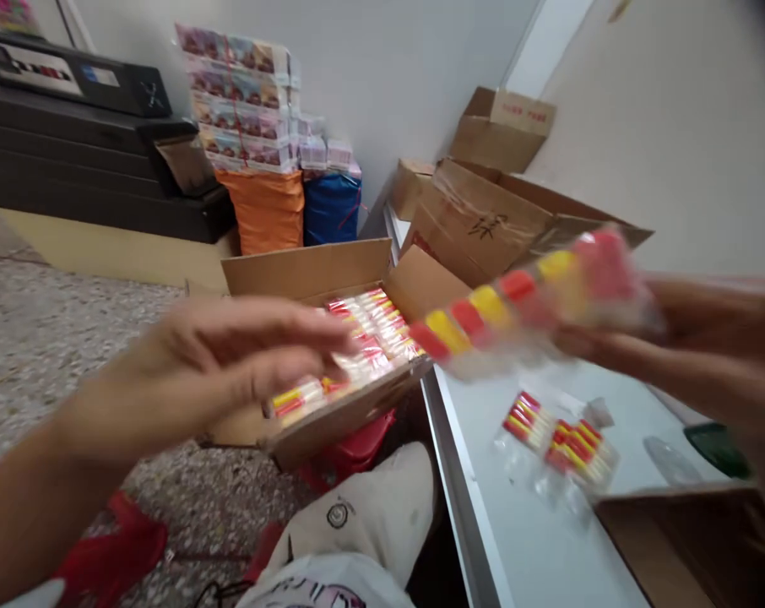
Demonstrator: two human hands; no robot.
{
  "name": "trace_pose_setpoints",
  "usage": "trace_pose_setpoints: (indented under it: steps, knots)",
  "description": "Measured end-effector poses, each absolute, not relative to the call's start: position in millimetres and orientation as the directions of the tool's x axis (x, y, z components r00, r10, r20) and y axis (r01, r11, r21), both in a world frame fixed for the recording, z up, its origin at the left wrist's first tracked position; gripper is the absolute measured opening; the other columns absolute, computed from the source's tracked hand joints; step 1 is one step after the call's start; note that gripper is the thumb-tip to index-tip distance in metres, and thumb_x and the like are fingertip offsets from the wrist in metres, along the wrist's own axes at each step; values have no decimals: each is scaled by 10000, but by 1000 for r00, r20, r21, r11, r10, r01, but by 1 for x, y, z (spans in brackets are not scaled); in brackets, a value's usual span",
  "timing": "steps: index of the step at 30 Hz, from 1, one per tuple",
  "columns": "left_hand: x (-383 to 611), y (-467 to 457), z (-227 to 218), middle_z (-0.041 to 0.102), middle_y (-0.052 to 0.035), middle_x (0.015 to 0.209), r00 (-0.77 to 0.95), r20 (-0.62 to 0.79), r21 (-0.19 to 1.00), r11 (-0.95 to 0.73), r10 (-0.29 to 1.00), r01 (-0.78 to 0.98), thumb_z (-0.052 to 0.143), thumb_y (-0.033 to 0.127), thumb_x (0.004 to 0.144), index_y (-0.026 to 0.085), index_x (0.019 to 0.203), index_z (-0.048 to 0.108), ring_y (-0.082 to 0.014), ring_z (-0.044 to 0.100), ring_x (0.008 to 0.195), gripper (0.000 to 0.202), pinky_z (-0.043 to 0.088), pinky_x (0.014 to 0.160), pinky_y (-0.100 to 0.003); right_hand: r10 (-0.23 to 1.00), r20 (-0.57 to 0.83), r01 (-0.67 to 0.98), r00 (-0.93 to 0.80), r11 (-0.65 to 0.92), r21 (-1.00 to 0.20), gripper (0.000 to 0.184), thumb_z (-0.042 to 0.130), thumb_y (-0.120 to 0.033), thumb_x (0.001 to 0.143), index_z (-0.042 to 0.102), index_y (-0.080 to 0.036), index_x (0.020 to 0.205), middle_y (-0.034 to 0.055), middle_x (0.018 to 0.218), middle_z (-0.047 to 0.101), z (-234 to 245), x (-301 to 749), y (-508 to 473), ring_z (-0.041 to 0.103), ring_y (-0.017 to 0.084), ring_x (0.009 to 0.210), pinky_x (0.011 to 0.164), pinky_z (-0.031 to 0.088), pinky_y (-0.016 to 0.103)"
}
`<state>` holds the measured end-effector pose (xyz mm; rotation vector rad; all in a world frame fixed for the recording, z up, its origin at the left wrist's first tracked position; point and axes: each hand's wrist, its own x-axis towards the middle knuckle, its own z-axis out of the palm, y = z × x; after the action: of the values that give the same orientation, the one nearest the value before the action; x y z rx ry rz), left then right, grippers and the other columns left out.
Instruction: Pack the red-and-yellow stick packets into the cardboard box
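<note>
Packet (522, 308) of red-and-yellow sticks, blurred, held above table edge (477, 507). Left hand (230, 363): fingers spread, empty, just left of packet's near end, over open box (350, 338). Long axis runs left-low to right-high. Right hand (686, 338) pinches far end; nearer.

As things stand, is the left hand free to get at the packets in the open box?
Probably yes: the left hand is empty, fingers spread, right above the packets in the open box, with nothing between them.
</note>
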<state>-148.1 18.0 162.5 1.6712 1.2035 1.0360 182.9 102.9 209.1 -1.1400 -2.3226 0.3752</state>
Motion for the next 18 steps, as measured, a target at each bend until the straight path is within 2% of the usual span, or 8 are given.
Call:
trace_pose_setpoints:
  steps: [2,3,5,7,9,13,18]
  knots:
    - [-169,43,166,706,-24,1012,12,234,899,-222,972,378,520,447,849,220,1091,658,-187,669,880,359,519,801,-331,617,388,543,-684,787,-293,213,624,-409,815,637,-196,803,-40,560,495,192,145,145,385,68,477,444,275,228]
    - [-176,57,164,702,-26,1003,-13,244,887,-218,970,408,510,451,850,197,1099,648,-185,672,864,382,514,800,-339,528,330,491,-782,849,-194,218,573,-386,856,622,-182,794,-29,581,516,178,126,165,402,72,499,477,296,232]
    - [-187,84,156,701,-27,954,30,228,860,-216,973,462,511,464,835,162,1072,651,-190,676,838,408,510,773,-337,332,88,332,-939,943,-20,249,476,-332,916,607,-157,795,18,661,581,143,93,197,474,99,582,558,342,247]
    - [-194,105,148,705,-17,903,144,194,825,-241,970,511,513,474,819,158,1025,669,-194,674,831,408,506,744,-321,180,-165,167,-970,982,88,274,391,-258,950,598,-142,813,59,730,617,112,72,220,516,132,666,620,361,268]
    - [-196,119,142,708,-1,870,239,171,756,-283,956,590,499,467,820,170,980,688,-186,667,820,387,493,738,-306,92,-301,48,-949,988,150,284,338,-194,960,584,-136,831,72,753,625,91,61,234,520,146,691,632,360,280]
    - [-189,142,134,707,0,817,401,125,520,-404,908,753,471,414,835,177,914,708,-180,651,802,345,451,765,-290,-29,-395,-126,-918,967,223,284,292,-129,962,563,-125,877,82,801,626,75,49,246,518,157,705,610,359,296]
    - [-166,176,119,683,-48,712,562,11,244,-548,827,800,490,289,821,171,805,706,-211,630,736,246,417,727,-317,-196,-465,-310,-863,933,182,281,282,-87,950,556,-119,895,81,814,613,58,47,244,528,159,706,591,370,305]
